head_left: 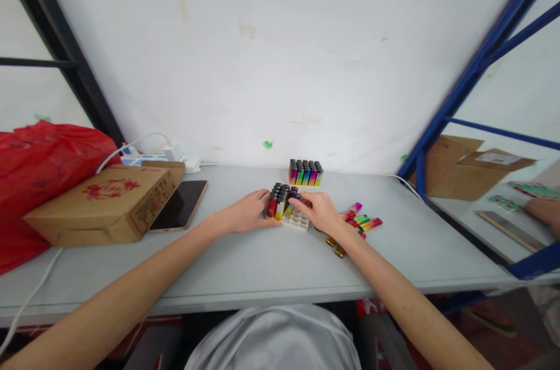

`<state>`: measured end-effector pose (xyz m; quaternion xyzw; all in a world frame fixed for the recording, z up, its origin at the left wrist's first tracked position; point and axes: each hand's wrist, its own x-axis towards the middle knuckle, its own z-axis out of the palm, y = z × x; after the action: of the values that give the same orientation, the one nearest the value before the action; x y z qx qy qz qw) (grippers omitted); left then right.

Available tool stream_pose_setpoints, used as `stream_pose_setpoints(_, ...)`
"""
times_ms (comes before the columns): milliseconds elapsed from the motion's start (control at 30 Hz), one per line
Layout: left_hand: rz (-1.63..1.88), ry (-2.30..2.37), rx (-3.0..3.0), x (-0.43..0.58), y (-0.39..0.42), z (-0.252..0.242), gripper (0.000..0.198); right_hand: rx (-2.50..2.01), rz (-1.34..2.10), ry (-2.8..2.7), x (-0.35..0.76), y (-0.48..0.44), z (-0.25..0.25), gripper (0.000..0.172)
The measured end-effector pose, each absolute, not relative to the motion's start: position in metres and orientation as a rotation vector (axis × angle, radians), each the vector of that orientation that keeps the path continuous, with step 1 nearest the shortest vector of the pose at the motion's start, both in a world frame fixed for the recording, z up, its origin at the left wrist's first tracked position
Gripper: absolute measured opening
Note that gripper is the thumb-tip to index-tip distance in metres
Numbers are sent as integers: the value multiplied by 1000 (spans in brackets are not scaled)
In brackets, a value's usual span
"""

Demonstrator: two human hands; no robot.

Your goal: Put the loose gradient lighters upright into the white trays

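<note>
Several lighters stand upright in the left part of a white tray, while empty sockets show on its right. My left hand grips the left side of this tray, thumb along the front and fingers behind. The fingers of my right hand are closed around a lighter among the standing ones; its lower part looks yellowish. Loose lighters in red, green, pink and gold lie in a pile to the right, partly hidden by my right forearm.
A second tray full of upright lighters stands by the wall. To the left are a cardboard box, a phone or tablet, a power strip and a red bag. Blue shelf posts rise at right, with another person's hand beyond.
</note>
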<state>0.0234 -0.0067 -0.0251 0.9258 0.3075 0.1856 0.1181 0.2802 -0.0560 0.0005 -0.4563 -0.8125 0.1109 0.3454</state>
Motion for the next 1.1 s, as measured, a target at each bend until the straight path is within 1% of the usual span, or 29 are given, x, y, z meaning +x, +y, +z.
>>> stream_pose_setpoints(67, 546, 889, 2714, 24, -6, -25, 69, -1218, 232, -2214, 281, -52, -3, 49)
stream_pose_setpoints(167, 549, 894, 2717, 24, -6, -26, 70, -1255, 127, -2305, 284, -47, -4, 44)
stream_pose_setpoints(267, 547, 906, 2713, 23, -5, -28, 69, -1284, 106, -2357, 284, -46, -5, 41)
stream_pose_setpoints(433, 548, 890, 2706, 22, -6, -26, 65, -1312, 50, -2471, 279, -47, -10, 44)
stream_pose_setpoints(567, 507, 929, 2701, 24, -12, -17, 63, -1212, 190, -2404, 292, -50, 0, 44)
stream_pose_setpoints(700, 453, 953, 2692, 26, -17, -8, 63, -1270, 69, -2253, 322, -48, 13, 50)
stream_pose_setpoints(800, 441, 964, 2690, 26, -18, -6, 63, -1409, 20, -2195, 349, -44, 15, 46)
stream_pose_setpoints(967, 437, 962, 2700, 26, -18, -7, 62, -1508, 174, -2239, 388, -38, 11, 31)
stream_pose_setpoints(1033, 427, 976, 2702, 27, -18, -7, 62, -1488, 317, -2225, 400, -39, 10, 29)
stream_pose_setpoints(1100, 428, 991, 2698, 27, -18, -7, 61, -1470, 506, -2207, 412, -41, 11, 33)
